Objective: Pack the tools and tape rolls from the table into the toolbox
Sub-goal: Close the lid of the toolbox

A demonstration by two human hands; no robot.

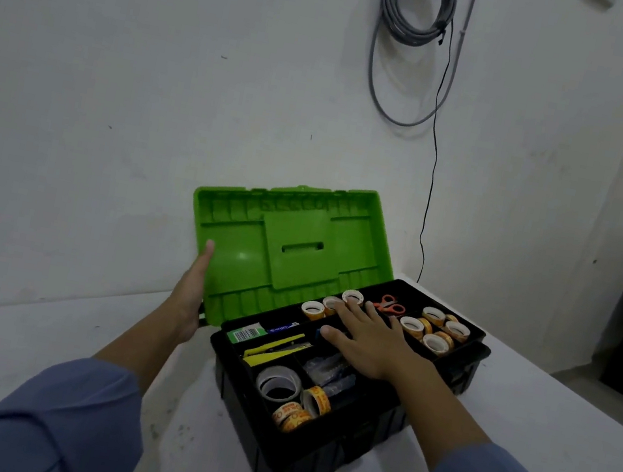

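The black toolbox (302,467) is seen open, its green lid (295,270) touched by the released left grip (187,297); tape rolls (435,343) and scissors (387,305) are packed inside, beneath the outspread right grip (374,340).

One toolbox (303,463), one scissors (389,305)

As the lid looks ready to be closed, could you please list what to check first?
1. Nothing left on the table: ok, none seen in view.
2. Scissors inside the toolbox: ok, in the rear compartment.
3. Front tape rolls below the rim: cannot tell, some stand on edge.
4. Right hand clear of the toolbox: not ok, it lies flat over the contents.
5. Left hand on the green lid: ok, touching its left edge.
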